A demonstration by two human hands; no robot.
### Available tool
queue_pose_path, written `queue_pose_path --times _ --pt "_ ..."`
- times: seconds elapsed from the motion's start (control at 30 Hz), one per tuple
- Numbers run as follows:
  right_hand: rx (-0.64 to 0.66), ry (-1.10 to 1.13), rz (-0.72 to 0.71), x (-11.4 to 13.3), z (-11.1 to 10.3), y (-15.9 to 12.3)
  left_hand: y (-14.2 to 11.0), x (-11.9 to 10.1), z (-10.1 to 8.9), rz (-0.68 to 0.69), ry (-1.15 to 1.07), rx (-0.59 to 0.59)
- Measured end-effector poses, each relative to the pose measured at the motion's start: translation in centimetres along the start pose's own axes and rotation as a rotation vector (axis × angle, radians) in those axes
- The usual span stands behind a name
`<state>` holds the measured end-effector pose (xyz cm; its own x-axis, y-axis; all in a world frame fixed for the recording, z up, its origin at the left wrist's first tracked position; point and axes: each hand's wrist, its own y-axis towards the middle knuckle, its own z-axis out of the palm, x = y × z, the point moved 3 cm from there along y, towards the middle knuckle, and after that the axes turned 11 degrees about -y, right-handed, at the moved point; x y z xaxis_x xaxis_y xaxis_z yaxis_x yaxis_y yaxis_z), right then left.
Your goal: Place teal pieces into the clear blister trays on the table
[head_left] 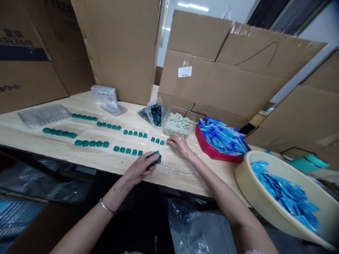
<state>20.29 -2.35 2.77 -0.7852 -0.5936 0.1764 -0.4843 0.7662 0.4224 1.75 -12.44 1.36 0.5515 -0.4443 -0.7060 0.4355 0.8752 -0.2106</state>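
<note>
My left hand (140,167) is closed around several small dark green blocks (156,157), just above the table's front edge. With its fingertips pinched, my right hand (180,145) holds one small green block (168,142) at the right end of a short row (157,140) in a clear plastic tray. To the left, more clear trays carry rows of green blocks, such as the near row (128,151) and the far row (135,133). Beside my left hand, an almost transparent tray (174,167) lies on the wood.
Behind my hands stand a plastic bag of dark green blocks (156,113) and a clear box of pale pieces (178,121). Right are a red tray of blue pen-like items (212,152) and a cream basin of blue packets (245,176). Cardboard (201,77) walls the back.
</note>
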Motion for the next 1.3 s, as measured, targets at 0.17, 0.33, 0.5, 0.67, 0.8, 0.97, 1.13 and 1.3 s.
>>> queue_pose_path --times 0.17,0.33,0.5,0.67,0.8,0.97,1.13,1.3 --pt "0.072 -0.064 0.022 0.4 0.4 0.4 0.1 -0.3 -0.5 -0.007 -0.033 -0.007" --pt "0.114 -0.105 0.090 0.6 0.9 0.4 0.2 -0.4 -0.8 -0.010 -0.057 -0.023" --pt "0.065 -0.089 0.156 0.4 1.6 0.1 0.2 -0.5 -0.9 0.005 -0.042 -0.021" --pt "0.030 -0.067 0.154 1.0 0.3 -0.2 0.5 -0.4 -0.7 0.035 0.013 -0.038" --pt "0.012 0.213 0.187 4.1 -2.2 -0.7 0.9 -0.2 -0.9 0.113 0.143 -0.084" --pt "0.117 0.492 0.261 8.1 -3.0 -2.0 1.0 -0.5 -0.2 0.251 0.425 -0.126" --pt "0.001 0.734 0.396 7.8 -2.5 -2.8 0.9 -0.8 0.4 0.301 0.525 -0.140" --pt "-0.010 0.755 0.391 7.4 -2.7 -3.4 1.3 -0.8 0.1 0.401 0.637 -0.145"
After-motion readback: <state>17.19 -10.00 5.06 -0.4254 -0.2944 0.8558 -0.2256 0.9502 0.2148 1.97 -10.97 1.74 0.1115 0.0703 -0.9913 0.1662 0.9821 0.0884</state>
